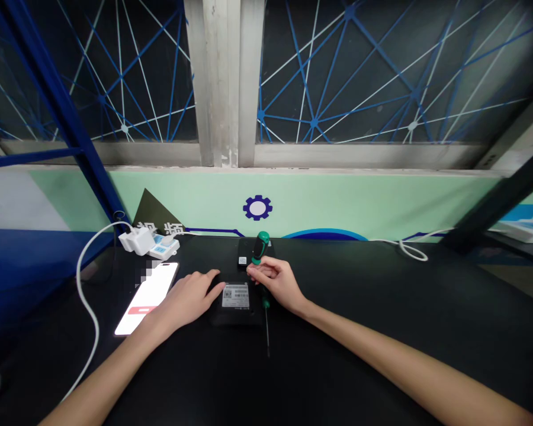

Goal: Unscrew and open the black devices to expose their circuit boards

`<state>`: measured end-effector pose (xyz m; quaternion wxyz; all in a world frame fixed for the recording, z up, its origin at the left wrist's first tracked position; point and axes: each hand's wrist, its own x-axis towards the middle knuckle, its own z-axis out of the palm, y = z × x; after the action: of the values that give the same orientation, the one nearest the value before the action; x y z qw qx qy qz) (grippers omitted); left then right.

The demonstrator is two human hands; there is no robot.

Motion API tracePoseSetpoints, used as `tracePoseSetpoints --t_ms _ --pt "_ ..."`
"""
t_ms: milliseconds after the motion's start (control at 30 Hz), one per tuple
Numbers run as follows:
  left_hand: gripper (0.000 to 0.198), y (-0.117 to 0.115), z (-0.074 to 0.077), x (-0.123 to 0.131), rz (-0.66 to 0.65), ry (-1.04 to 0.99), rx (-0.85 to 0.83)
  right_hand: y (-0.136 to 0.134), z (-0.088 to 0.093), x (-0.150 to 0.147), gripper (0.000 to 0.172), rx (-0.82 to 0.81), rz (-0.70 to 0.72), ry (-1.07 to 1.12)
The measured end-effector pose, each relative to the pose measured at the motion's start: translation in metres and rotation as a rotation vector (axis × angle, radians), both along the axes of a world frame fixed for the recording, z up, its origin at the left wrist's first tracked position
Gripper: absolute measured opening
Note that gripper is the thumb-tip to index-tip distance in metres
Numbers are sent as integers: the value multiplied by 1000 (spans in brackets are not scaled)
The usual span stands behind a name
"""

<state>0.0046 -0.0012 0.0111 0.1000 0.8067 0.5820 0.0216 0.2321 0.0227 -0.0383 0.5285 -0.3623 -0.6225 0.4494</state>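
Note:
A black device with a white printed label (236, 296) lies on the black table. My left hand (194, 299) rests at its left side with fingers apart, the thumb and a fingertip touching it. My right hand (278, 281) pinches a green and black screwdriver (261, 247), held upright over the device's upper right corner; its tip is hidden. Partly under my right hand, a second screwdriver (266, 303) with a green end lies on the table, its thin shaft pointing toward me. Behind the device is another black item with a small white sticker (243, 260).
A phone with a bright screen (153, 296) lies beside my left forearm. Farther back stand a white power strip (163, 246) and a white plug (137, 241), with a white cable (80, 284) curving toward me. Another white cable (413, 253) lies at the back right.

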Motion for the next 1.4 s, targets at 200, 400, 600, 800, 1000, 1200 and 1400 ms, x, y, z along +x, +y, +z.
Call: tracePoseSetpoints --t_ms 200,400,600,800,1000,1200,1400 --pt "63 0 -1 0 -6 -13 -11 0 1 0 32 -40 -3 48" --pt "62 0 -2 0 -12 -16 -7 0 -1 1 30 -31 20 32" --pt "61 0 -3 -1 -16 -3 -5 -1 -2 1 30 6 9 -18" --pt "57 0 -3 -1 -13 12 7 -2 1 0 32 47 -7 -75" --pt "40 -1 1 1 51 0 17 -1 0 0 31 41 -19 -43" --pt "35 -2 4 3 37 40 23 0 1 0 37 -32 -24 27" --pt "39 -3 5 4 31 23 9 -2 3 -1 36 -41 -42 33"
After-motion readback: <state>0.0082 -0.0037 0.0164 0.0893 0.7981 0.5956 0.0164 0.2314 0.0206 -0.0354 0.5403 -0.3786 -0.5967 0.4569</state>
